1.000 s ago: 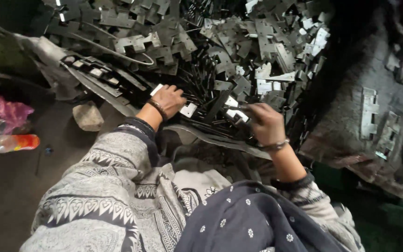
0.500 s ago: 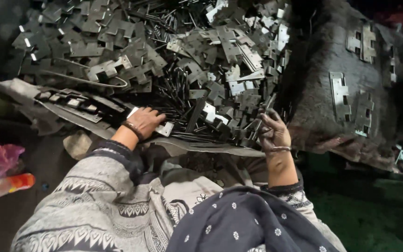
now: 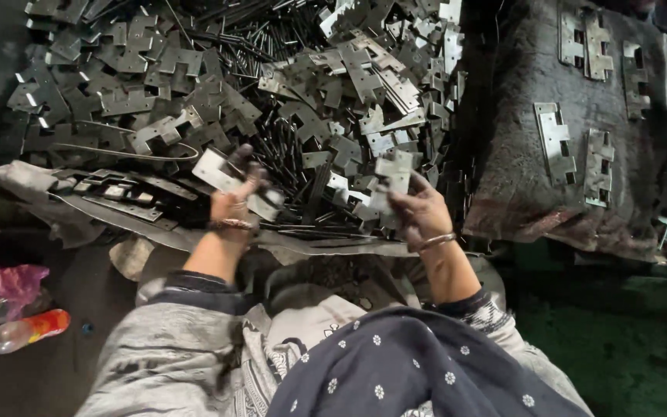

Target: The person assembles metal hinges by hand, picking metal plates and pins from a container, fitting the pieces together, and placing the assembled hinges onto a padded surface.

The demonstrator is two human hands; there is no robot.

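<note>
A big heap of grey metal hinge plates (image 3: 218, 100) mixed with thin dark pins (image 3: 287, 154) lies in front of me. My left hand (image 3: 235, 202) is raised off the heap and grips a flat hinge plate (image 3: 218, 171), with a dark pin between its fingers. My right hand (image 3: 418, 210) holds another notched hinge plate (image 3: 392, 176) upright just above the heap's near edge. Both wrists wear a bangle.
A dark cloth-covered block (image 3: 534, 177) on the right carries a few assembled hinges (image 3: 553, 143). A stack of finished plates (image 3: 129, 197) lies at the left edge of the heap. A pink bag (image 3: 9, 279) and a plastic bottle (image 3: 21, 330) lie on the floor at left.
Both hands have lifted from the heap, each now holding a hinge plate up. The view has shifted, so the heap sits higher and more centred.
</note>
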